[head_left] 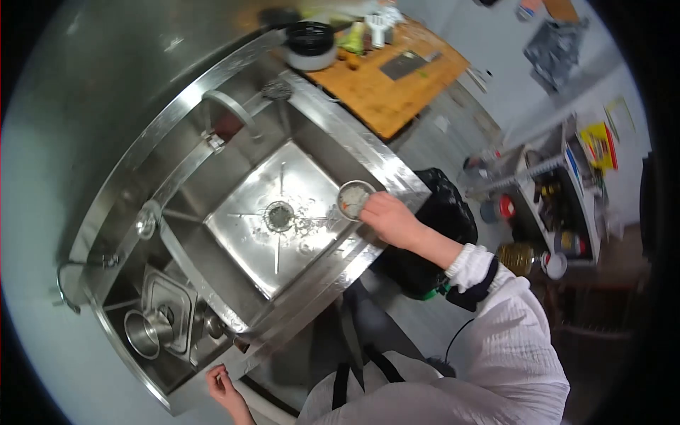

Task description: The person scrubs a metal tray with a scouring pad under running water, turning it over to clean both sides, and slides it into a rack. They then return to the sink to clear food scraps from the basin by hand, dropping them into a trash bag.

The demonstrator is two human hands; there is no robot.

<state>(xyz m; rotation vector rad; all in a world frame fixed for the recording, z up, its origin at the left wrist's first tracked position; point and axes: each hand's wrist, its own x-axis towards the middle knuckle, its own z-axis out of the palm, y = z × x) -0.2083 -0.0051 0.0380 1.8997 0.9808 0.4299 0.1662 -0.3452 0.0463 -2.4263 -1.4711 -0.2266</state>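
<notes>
My right hand point(386, 218) grips the rim of a small round metal cup point(345, 205) over the front right edge of the sink basin point(244, 205). Whitish bits and a small orange piece lie inside the cup. Below it, wet scraps are scattered around the drain point(279, 216). At the lower left, my left hand point(221, 384) hangs beside the sink's front edge, its fingers curled together and nothing visible in them.
A faucet point(230, 106) arches over the basin. The left basin holds a metal pot point(144, 333) and a metal lid point(185, 304). Beyond the sink, a wooden board point(382, 106) carries a cleaver point(404, 65) near a black-and-white pot point(310, 49). A black garbage bag point(453, 212) stands at right.
</notes>
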